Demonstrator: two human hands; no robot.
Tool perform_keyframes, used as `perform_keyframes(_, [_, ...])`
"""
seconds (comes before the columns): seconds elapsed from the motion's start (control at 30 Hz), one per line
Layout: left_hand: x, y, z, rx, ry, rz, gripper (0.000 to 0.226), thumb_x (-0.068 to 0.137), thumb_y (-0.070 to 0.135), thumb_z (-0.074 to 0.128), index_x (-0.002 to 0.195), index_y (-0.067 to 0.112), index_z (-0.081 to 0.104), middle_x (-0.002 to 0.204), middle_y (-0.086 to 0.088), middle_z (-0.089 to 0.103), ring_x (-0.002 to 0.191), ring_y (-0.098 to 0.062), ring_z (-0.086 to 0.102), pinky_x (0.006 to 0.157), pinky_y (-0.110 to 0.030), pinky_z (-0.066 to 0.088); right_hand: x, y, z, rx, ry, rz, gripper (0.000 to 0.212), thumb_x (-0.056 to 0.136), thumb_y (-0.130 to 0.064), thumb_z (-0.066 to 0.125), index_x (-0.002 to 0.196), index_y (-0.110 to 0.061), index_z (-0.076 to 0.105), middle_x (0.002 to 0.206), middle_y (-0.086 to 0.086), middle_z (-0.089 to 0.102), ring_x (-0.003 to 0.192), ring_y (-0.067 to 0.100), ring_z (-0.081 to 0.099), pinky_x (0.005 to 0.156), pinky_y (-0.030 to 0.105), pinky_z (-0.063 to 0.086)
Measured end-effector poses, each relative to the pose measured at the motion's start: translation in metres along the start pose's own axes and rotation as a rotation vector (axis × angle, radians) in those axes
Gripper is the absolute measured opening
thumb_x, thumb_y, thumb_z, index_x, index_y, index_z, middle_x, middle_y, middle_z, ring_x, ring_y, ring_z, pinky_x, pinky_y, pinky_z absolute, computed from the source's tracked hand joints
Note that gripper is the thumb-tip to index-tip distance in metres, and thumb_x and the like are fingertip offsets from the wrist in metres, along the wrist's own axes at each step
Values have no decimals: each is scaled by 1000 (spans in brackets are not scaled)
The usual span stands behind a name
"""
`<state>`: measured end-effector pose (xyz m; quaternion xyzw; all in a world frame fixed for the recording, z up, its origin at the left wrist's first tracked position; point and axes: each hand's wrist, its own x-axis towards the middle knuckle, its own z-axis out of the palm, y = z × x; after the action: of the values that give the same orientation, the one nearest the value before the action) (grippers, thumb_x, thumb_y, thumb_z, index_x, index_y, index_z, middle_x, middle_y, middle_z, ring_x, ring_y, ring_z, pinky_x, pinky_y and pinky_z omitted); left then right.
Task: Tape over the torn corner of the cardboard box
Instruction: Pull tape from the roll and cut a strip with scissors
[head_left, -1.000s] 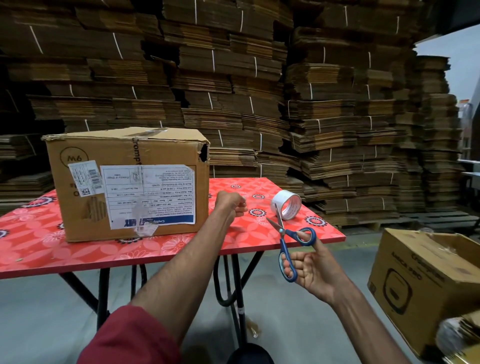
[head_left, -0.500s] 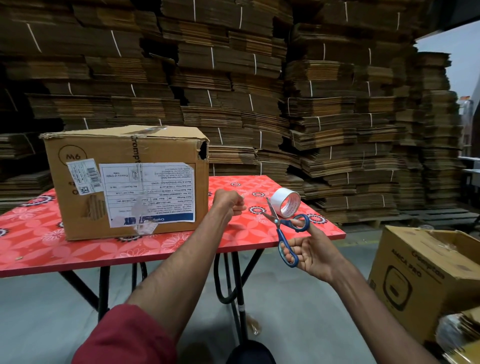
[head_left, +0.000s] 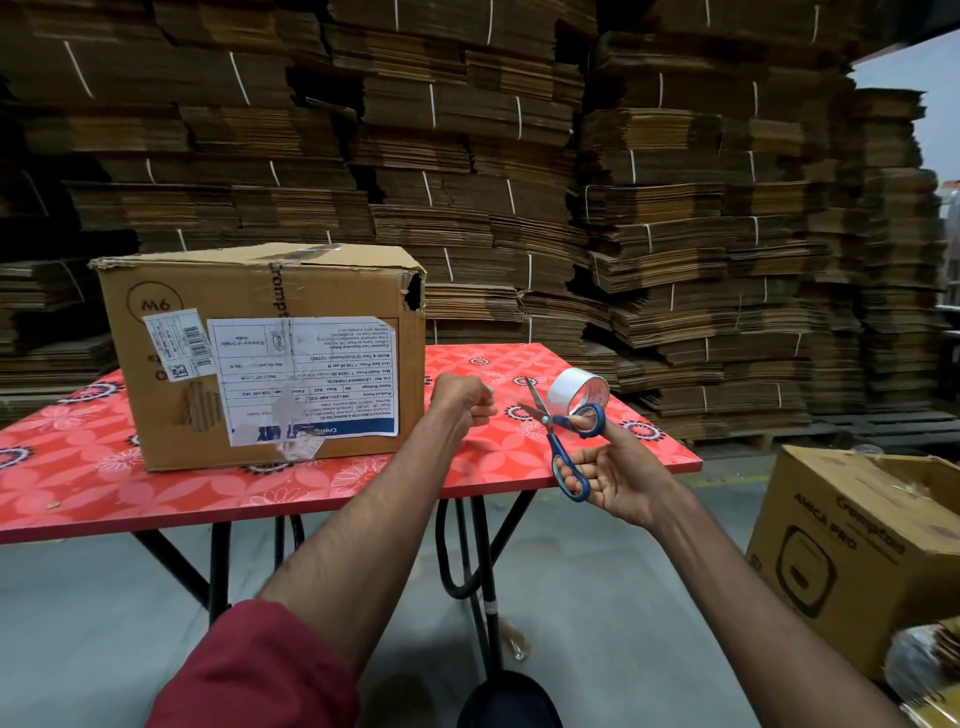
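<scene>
A worn cardboard box with white labels stands on the left of the red flowered table. Its top right front corner is torn open into a dark hole. My left hand is a closed fist just right of the box, above the table. I see no tape strip in it. My right hand holds blue-handled scissors with the blades apart, pointing up and left. The blades sit between my left fist and a white tape roll standing on edge near the table's right side.
Tall stacks of flattened, tied cardboard fill the background behind the table. A second printed carton stands open on the floor at the right. The table has black metal legs and grey floor below it.
My right hand has lifted the scissors up toward the tape roll, so the handle now overlaps the roll. My left fist has stayed almost in place.
</scene>
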<state>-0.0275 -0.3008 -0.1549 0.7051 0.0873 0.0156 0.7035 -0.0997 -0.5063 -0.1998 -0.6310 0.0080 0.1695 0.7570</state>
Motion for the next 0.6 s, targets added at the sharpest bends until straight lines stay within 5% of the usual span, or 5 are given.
perform_keyframes(0.2, [0,-1,-1,2,14,-2,16,92,-7,51,82,1,61,74,-11,64,57,-18,62,66,-32,56,2,-5,3,21,46,-11,68,65,-39,79,105,14,64,88,21,66,49,18,60,44,22,52])
perform_keyframes(0.5, [-1,-1,-4,-9,13,-7,17,93,-8,49,81,1,59,73,-10,62,58,-18,62,68,-32,56,4,-4,8,77,95,-29,42,70,-24,79,99,4,68,81,17,67,62,17,58,48,19,54])
perform_keyframes(0.6, [-1,0,-6,-11,16,-6,16,93,-7,51,82,1,60,75,-10,63,59,-18,62,69,-32,57,7,-2,9,106,107,-38,20,86,-13,71,103,-1,68,77,15,67,63,17,56,47,17,53])
